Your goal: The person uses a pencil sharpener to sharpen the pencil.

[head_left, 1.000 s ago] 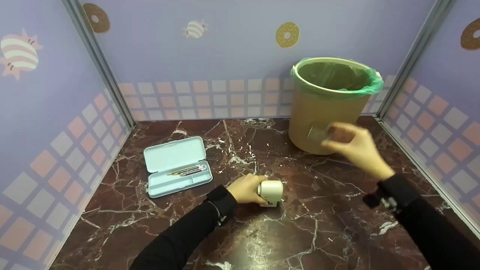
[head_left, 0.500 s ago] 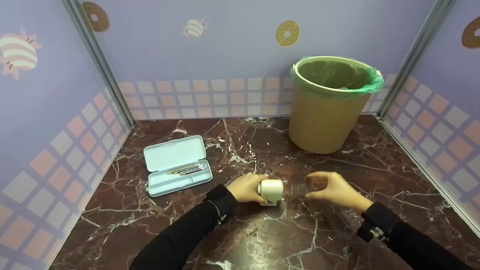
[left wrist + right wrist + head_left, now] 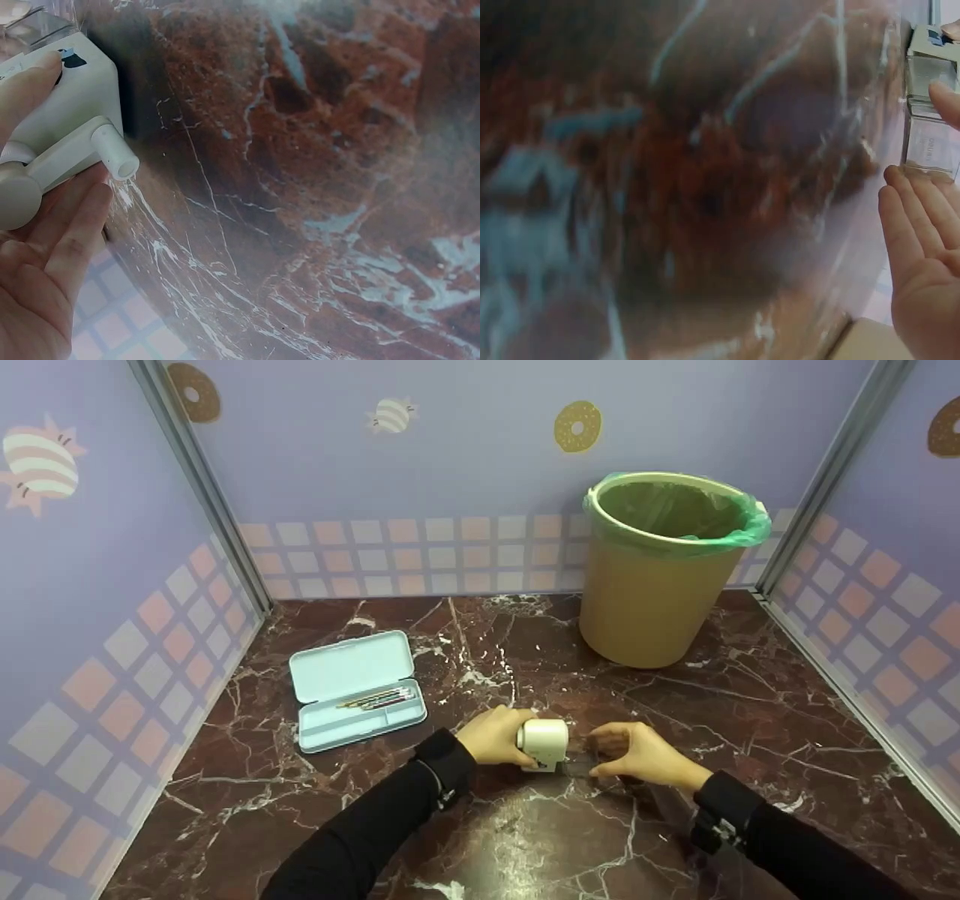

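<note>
My left hand (image 3: 491, 736) grips a cream pencil sharpener (image 3: 546, 744) that sits on the marbled table. Its crank handle (image 3: 75, 154) shows in the left wrist view, by the fingers. On the sharpener's right side, my right hand (image 3: 646, 754) pinches a clear plastic drawer (image 3: 931, 142) between thumb and fingers. The drawer lies against or just at the sharpener's end; how far in it goes I cannot tell. In the head view its see-through walls are hard to make out.
Left of the hands lies an open light-blue pencil case (image 3: 349, 667) with several pencils (image 3: 379, 699) in it. A tan trash bin (image 3: 652, 607) with a green liner (image 3: 742, 534) stands at the back right. White bits (image 3: 499, 664) and pale veins mark the table.
My right hand has come from in front of the bin, down and left, bringing the clear drawer up to the sharpener. My left hand keeps holding the sharpener in the same spot.
</note>
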A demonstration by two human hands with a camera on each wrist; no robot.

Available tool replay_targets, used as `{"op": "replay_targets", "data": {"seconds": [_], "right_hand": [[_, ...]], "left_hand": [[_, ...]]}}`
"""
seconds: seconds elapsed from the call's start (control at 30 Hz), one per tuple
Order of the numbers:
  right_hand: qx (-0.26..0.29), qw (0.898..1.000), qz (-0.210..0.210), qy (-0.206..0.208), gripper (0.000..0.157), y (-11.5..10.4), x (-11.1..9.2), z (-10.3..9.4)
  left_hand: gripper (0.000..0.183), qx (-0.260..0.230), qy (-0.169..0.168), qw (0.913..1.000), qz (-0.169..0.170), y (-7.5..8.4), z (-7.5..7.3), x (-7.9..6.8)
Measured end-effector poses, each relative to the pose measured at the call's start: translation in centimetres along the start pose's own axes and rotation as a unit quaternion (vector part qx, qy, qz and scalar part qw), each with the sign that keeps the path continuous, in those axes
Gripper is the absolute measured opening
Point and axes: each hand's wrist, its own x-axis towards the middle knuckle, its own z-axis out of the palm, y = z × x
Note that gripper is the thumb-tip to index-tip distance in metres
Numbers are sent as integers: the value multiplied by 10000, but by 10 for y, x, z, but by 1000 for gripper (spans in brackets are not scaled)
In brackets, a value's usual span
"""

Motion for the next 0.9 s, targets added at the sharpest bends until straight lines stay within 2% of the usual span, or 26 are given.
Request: {"op": "replay_targets", "data": {"seconds": [0.27, 0.6, 0.9], "right_hand": [[475, 9989, 5, 23, 62, 5, 8, 8], [-172, 9996, -188, 72, 62, 2, 15, 13], [57, 9993, -343, -130, 59, -6, 26, 22]], "left_hand": [[52, -75, -32, 10000, -54, 3, -1, -1], [52, 40, -21, 10000, -49, 0, 0, 0], [50, -8, 11, 10000, -43, 1, -1, -1]]}}
